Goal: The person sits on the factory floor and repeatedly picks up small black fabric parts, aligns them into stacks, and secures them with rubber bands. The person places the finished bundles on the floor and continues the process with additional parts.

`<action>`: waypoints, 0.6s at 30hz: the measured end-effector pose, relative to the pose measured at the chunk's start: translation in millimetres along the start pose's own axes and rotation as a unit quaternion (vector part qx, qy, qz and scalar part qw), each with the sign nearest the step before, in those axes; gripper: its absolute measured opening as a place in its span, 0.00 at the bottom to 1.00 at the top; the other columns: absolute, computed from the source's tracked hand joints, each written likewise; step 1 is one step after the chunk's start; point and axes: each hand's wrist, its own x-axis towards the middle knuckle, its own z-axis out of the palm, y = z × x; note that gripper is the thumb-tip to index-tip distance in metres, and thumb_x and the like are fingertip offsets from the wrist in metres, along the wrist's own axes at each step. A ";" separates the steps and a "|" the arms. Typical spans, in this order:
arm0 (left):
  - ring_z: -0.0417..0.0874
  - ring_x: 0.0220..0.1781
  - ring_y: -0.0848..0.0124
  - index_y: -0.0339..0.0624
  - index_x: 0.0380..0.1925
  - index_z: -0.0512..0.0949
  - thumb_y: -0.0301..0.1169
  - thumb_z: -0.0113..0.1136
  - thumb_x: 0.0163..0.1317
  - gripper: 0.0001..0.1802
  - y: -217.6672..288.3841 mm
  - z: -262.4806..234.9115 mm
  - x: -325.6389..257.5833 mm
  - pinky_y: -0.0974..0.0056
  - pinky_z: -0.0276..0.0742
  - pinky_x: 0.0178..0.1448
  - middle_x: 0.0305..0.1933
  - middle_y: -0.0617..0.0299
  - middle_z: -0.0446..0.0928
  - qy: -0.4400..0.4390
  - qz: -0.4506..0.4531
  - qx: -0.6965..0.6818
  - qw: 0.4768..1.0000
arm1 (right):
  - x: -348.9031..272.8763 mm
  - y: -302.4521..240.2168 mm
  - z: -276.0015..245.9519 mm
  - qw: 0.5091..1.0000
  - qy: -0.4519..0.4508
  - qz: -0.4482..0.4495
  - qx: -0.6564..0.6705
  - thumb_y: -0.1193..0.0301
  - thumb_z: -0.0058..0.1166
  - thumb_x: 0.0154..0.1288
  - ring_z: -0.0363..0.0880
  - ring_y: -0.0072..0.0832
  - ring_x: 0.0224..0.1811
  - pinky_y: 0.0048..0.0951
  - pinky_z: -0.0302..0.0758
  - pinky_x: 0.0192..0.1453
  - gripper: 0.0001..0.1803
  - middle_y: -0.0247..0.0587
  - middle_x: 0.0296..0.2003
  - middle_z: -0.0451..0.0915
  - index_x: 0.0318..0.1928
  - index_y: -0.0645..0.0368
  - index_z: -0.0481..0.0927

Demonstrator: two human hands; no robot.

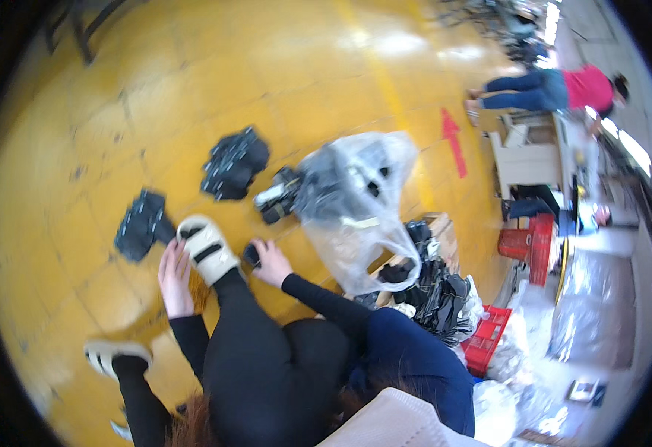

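left hand (pixel 175 277): open and flat on the yellow floor (pixel 281 82), holding nothing, looks like a brace beside the sandal (pixel 207 249)
right hand (pixel 270 262): fingers curled on a small black part (pixel 251 255) just past the sandal
bundles: black stacks (pixel 233 162) lie further out, sorted apart
bag: clear plastic bag (pixel 356 205) to the right, within reach

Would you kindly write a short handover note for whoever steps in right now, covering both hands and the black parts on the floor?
Left hand: flat on the yellow floor beside the sandal, holding nothing.
Right hand: closed on a small black part.
Laid out: two piles of black parts, plus a loose cluster.
Left: the clear plastic bag holds more black parts; a box with further black pieces sits beside the right arm.
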 end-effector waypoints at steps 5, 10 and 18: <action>0.68 0.66 0.65 0.45 0.64 0.66 0.47 0.48 0.71 0.27 14.3 19.7 -4.3 0.56 0.58 0.69 0.65 0.57 0.70 -0.076 0.032 0.052 0.995 | 6.1 -25.9 -59.7 0.980 0.075 -0.040 0.182 0.64 0.64 0.46 0.72 0.58 0.52 0.47 0.73 0.57 0.44 0.61 0.51 0.68 0.66 0.52 0.59; 0.60 0.71 0.59 0.61 0.71 0.55 0.54 0.45 0.71 0.32 32.2 29.0 -22.1 0.48 0.62 0.67 0.70 0.56 0.61 -0.161 -0.016 -0.035 0.986 | -15.6 -104.7 -108.4 0.885 0.102 -0.256 0.376 0.68 0.59 0.55 0.64 0.43 0.68 0.36 0.62 0.70 0.43 0.56 0.66 0.63 0.70 0.61 0.55; 0.76 0.59 0.67 0.48 0.65 0.65 0.52 0.47 0.70 0.30 109.6 27.2 -77.1 0.62 0.75 0.59 0.60 0.59 0.73 -0.166 0.149 -0.171 0.960 | -61.4 -200.2 -134.3 0.790 0.226 -0.542 0.175 0.68 0.63 0.53 0.73 0.48 0.56 0.41 0.73 0.57 0.19 0.52 0.65 0.65 0.47 0.54 0.82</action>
